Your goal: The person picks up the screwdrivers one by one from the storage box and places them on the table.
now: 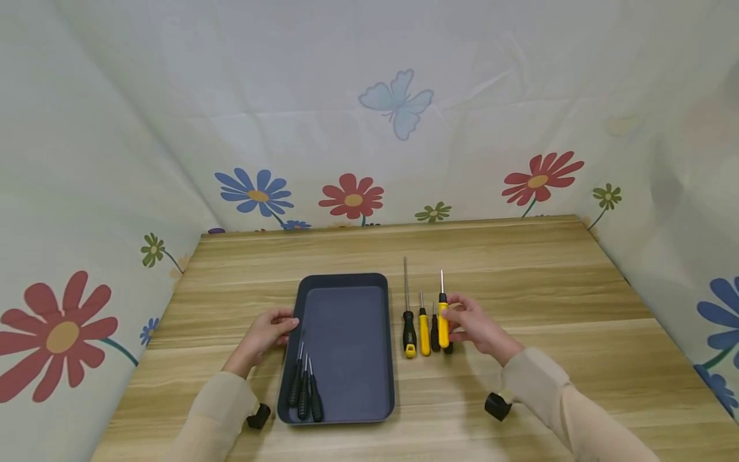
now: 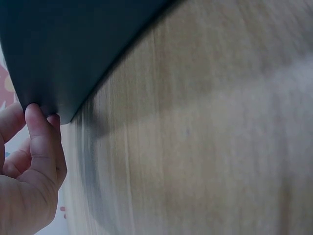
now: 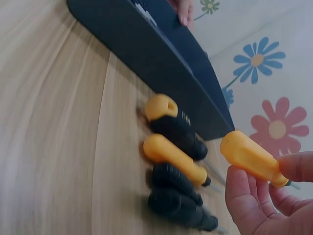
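A dark grey tray (image 1: 352,359) lies on the table, with three black-handled screwdrivers (image 1: 304,394) at its near left corner. My left hand (image 1: 267,333) grips the tray's left rim, the thumb over the edge and fingers against the outer wall. Right of the tray, my right hand (image 1: 476,324) holds a yellow-handled screwdriver (image 3: 252,156) by its handle, raised above the table, tip pointing away. Beside it lie a long black-and-yellow screwdriver (image 1: 409,333), another yellow one (image 1: 424,330) and two black-handled ones (image 3: 176,183), partly hidden in the head view.
The wooden table (image 1: 537,276) meets a flower-printed cloth backdrop (image 1: 467,154) at its back and sides. Small black devices (image 1: 498,406) sit at both wrists, below the sleeves.
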A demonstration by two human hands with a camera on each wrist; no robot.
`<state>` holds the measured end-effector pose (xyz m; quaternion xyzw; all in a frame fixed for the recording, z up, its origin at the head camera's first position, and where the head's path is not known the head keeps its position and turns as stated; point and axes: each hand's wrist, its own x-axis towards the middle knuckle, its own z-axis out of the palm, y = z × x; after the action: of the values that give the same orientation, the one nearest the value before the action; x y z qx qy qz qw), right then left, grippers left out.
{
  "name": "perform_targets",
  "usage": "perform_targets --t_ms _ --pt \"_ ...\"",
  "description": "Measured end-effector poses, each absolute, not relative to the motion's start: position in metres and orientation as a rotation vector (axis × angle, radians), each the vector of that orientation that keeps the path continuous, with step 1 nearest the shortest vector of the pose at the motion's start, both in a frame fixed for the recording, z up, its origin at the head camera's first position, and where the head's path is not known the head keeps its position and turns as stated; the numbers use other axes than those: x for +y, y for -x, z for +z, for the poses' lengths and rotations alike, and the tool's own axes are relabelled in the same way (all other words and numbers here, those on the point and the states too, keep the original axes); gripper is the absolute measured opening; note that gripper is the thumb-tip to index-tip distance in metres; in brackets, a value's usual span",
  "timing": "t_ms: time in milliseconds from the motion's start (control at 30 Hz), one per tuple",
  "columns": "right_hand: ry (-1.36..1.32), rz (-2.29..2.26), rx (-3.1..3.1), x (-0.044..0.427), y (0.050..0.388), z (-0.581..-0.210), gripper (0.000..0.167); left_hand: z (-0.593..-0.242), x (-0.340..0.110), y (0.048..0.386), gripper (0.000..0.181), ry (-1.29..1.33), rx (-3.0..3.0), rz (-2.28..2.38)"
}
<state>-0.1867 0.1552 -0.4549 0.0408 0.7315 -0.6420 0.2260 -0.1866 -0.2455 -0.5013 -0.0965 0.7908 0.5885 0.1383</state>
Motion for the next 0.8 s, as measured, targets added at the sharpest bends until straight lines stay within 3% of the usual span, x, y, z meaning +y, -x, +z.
perform_targets --t_ms 367,800 --pt "-0.167 -1.769 2.041 0.174 0.193 -0.463 0.03 -0.5 -0.246 0.187 0.045 0.276 2.285 1.708" --pt "-0.204 -1.702 2.05 0.183 0.196 -0.475 0.02 -0.502 -0.246 0.186 0.042 0.275 2.297 1.694"
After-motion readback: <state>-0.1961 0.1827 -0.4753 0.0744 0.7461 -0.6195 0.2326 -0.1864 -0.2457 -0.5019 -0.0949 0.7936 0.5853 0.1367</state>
